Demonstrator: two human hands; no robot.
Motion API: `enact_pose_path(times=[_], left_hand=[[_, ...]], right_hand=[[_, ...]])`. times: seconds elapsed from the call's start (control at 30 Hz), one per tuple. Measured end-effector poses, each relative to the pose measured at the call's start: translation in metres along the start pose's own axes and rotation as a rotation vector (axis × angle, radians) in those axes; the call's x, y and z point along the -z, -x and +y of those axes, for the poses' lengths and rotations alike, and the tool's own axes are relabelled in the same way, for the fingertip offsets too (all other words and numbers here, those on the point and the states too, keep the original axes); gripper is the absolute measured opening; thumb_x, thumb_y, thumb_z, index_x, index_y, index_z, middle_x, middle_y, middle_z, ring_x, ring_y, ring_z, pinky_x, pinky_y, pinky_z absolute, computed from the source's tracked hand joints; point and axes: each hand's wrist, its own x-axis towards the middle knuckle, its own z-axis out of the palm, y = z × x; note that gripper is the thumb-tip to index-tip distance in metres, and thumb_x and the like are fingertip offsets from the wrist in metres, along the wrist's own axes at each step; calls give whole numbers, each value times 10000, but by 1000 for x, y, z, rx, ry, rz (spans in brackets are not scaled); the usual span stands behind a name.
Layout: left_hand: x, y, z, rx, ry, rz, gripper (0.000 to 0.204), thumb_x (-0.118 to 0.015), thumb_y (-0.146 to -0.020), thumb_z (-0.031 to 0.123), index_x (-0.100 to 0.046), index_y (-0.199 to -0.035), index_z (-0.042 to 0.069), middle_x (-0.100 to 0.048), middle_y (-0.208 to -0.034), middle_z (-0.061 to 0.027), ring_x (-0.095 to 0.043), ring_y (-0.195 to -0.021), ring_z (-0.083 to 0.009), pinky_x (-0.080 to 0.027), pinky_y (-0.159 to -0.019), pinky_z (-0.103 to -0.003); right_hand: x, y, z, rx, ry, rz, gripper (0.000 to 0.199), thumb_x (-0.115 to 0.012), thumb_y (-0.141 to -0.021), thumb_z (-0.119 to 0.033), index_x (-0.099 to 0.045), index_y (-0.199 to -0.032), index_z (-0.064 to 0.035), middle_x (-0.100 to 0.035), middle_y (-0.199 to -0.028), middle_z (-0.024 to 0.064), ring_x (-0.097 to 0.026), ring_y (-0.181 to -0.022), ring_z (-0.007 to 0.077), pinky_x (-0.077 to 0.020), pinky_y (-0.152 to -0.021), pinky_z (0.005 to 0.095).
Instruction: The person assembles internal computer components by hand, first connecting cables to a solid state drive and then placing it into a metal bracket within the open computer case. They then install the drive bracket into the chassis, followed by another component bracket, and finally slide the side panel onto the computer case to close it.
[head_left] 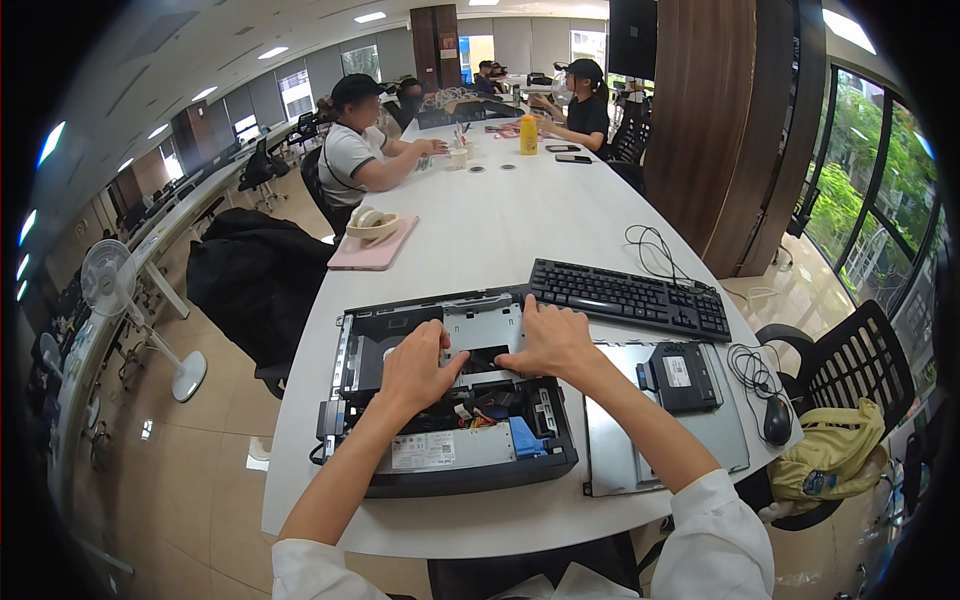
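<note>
Computer case [480, 482], open-topped, both half-curled hands [412, 372] on its silver bracket [482, 326], actual grip unclear.

Looks like an open-plan office or shared workroom. Has a long white table [480, 215] down the middle, with people [352, 155] seated on both sides, and a row of desks [165, 225] along the left. Shows office gear all around: black mesh-backed chair [855, 365] at the right, keyboard [630, 297] and opened desktop computer [480, 328] on the table, white standing fan [108, 280] on the glossy tiled floor [170, 500]. Gets light from ceiling fittings [272, 52], from windows [297, 93] on the far side and from a tall glazed wall [868, 180] facing greenery [846, 130]. Includes a wood-clad column [690, 130] beside the table.
</note>
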Motion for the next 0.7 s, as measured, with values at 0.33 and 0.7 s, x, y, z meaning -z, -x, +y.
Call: enact_pose_path(times=[0.33, 0.7], left_hand=[[-1, -3, 2, 119, 26, -105, 330, -746, -903, 335, -588, -937, 48, -685, -825, -97, -685, -802, -287, -519, -704, -410], [-2, -2, 1, 57, 75, -102, 276, -714, -912, 279, -580, -938, 39, -682, -861, -140, -678, -819, -350, -511, -702, -459]], right_hand=[[14, -23, -7, 179, 134, -115, 407, -729, -628, -384, -777, -811, -23, -735, -778, 200, -735, -722, 375, -573, -649, 436], [11, -25, 7, 203, 31, -102, 621, -775, -680, -507, -751, -926, 62, -716, -776, 242, -730, -732, 400, -602, -713, 444]])
